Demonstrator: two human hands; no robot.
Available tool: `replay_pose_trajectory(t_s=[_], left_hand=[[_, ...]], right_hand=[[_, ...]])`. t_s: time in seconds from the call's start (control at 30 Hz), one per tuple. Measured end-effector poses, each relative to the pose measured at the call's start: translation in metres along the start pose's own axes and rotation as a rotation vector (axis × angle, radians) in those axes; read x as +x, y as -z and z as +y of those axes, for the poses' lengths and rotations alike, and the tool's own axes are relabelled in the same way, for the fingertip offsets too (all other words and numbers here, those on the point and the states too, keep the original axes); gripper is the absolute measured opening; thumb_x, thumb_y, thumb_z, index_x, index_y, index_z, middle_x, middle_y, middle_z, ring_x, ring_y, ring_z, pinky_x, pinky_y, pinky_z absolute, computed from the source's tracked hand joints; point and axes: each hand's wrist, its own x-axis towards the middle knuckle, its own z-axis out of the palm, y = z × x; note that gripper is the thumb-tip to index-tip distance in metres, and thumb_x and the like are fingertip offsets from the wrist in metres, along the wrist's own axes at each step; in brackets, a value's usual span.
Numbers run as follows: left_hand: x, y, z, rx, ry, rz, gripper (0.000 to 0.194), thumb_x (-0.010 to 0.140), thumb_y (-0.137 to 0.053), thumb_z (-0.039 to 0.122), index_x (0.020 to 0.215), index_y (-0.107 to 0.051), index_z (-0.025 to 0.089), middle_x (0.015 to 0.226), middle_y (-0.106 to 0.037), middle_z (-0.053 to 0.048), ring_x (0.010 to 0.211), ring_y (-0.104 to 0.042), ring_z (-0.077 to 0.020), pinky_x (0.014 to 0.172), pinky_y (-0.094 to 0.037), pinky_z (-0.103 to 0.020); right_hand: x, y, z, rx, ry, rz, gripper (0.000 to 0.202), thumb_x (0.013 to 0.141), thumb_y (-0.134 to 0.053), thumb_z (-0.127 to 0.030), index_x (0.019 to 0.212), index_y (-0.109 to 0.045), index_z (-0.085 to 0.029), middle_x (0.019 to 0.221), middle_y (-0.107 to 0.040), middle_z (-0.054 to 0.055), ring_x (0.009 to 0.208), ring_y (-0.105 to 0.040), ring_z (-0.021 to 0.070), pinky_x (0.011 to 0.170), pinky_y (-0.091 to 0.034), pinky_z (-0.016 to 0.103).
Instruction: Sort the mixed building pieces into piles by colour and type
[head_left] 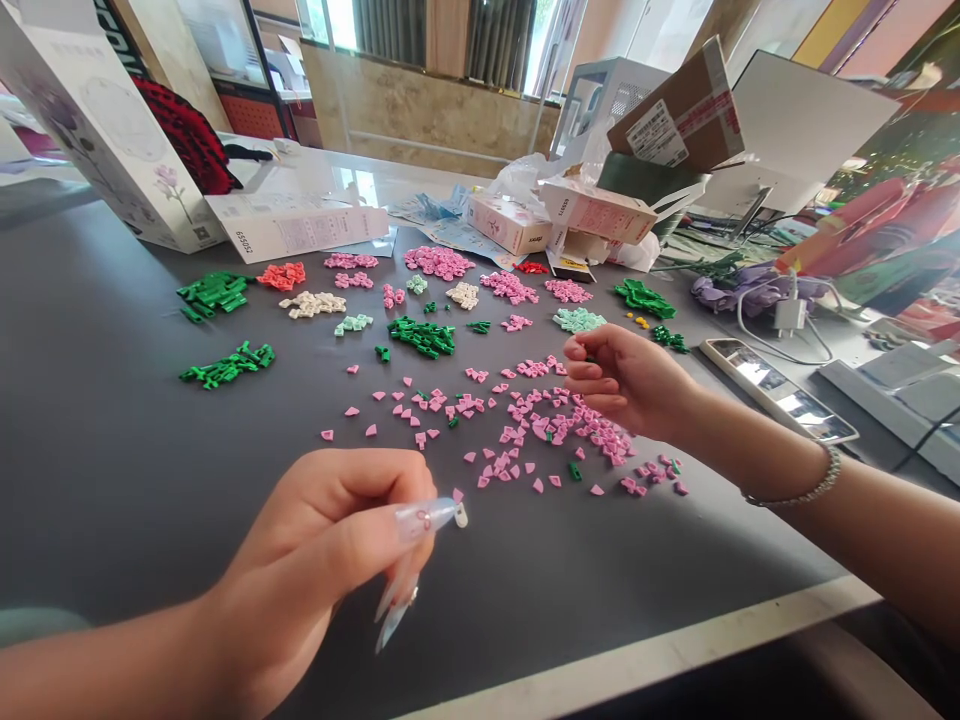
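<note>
My left hand (337, 560) is at the front of the table, thumb and forefinger pinched on a small white building-brick piece (461, 516). A pink bit shows right beside that piece; I cannot tell whether it is attached. Farther right, my right hand (630, 385) hangs over the scattered pink brick pieces (600, 430), its fingers curled inward. Whatever those fingers may hold is hidden. Just beyond them lies a heap of mint-green pieces (579, 320). Several single pink pieces (499, 468) and a small green piece (574, 471) lie between the hands.
Sorted piles cross the table: dark green stems (421, 337), cream pieces (313, 304), pink pieces (439, 262), red-orange pieces (282, 276). Boxes (300, 228) stand behind. At right lie a phone (780, 390), a charger (790, 315) with cable and purple flowers (731, 290).
</note>
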Motion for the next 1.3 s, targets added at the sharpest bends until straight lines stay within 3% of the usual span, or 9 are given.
replay_pose_trajectory(t_s=[0.13,0.23,0.33,0.53,0.7,0.93,1.3], left_hand=[[0.0,0.0,0.0,0.002,0.0,0.007,0.03,0.081,-0.055,0.027,0.052,-0.052,0.019,0.05,-0.052,0.003,0.046,-0.042,-0.0081,0.045,-0.034,-0.021],[0.001,0.0,0.0,-0.007,0.003,0.006,0.03,0.082,-0.054,0.028,0.053,-0.052,0.019,0.05,-0.052,0.003,0.046,-0.043,-0.0082,0.046,-0.034,-0.02],[0.0,0.0,0.0,-0.014,0.002,0.001,0.03,0.082,-0.054,0.027,0.053,-0.052,0.019,0.05,-0.051,0.004,0.046,-0.042,-0.008,0.046,-0.034,-0.02],[0.001,0.0,0.0,-0.017,0.006,0.005,0.029,0.082,-0.055,0.028,0.054,-0.053,0.019,0.051,-0.052,0.003,0.048,-0.043,-0.0084,0.045,-0.034,-0.02],[-0.001,-0.001,0.0,-0.014,0.007,0.005,0.03,0.082,-0.055,0.028,0.054,-0.053,0.019,0.051,-0.052,0.003,0.048,-0.043,-0.0085,0.045,-0.034,-0.02],[0.0,-0.001,0.001,0.002,0.014,-0.009,0.03,0.081,-0.057,0.029,0.053,-0.051,0.019,0.051,-0.051,0.003,0.046,-0.042,-0.008,0.044,-0.033,-0.02],[-0.001,-0.004,0.003,0.062,0.01,-0.014,0.029,0.078,-0.054,0.03,0.051,-0.049,0.019,0.049,-0.05,0.004,0.045,-0.041,-0.0074,0.042,-0.033,-0.018]], right_hand=[[-0.002,0.004,0.002,-0.194,0.129,-0.025,0.027,0.077,-0.06,-0.024,0.056,-0.044,-0.017,0.052,-0.03,-0.007,0.042,-0.018,0.0031,0.034,-0.016,0.018],[-0.007,0.005,0.002,-0.61,0.243,-0.013,0.027,0.072,-0.07,-0.031,0.056,-0.054,-0.016,0.046,-0.031,-0.008,0.041,-0.021,0.0039,0.037,-0.015,0.021],[-0.016,0.001,0.0,-1.041,0.304,-0.007,0.021,0.067,-0.074,-0.035,0.064,-0.068,-0.015,0.046,-0.046,-0.004,0.042,-0.03,0.0056,0.04,-0.02,0.024],[-0.029,-0.009,0.003,-1.457,0.372,0.02,0.014,0.07,-0.073,-0.031,0.071,-0.075,-0.018,0.047,-0.054,-0.003,0.042,-0.037,0.0066,0.042,-0.026,0.024],[-0.029,-0.015,0.008,-1.639,0.409,0.021,0.006,0.073,-0.07,-0.021,0.072,-0.076,-0.02,0.057,-0.065,-0.001,0.047,-0.048,0.0084,0.049,-0.034,0.022],[-0.027,-0.022,0.006,-1.844,0.491,-0.04,0.009,0.075,-0.068,-0.021,0.079,-0.076,-0.022,0.062,-0.067,-0.001,0.054,-0.054,0.0119,0.055,-0.037,0.024],[-0.026,-0.025,0.005,-1.857,0.458,-0.132,0.019,0.075,-0.056,-0.012,0.078,-0.072,-0.019,0.069,-0.069,-0.001,0.062,-0.059,0.0122,0.06,-0.041,0.023]])
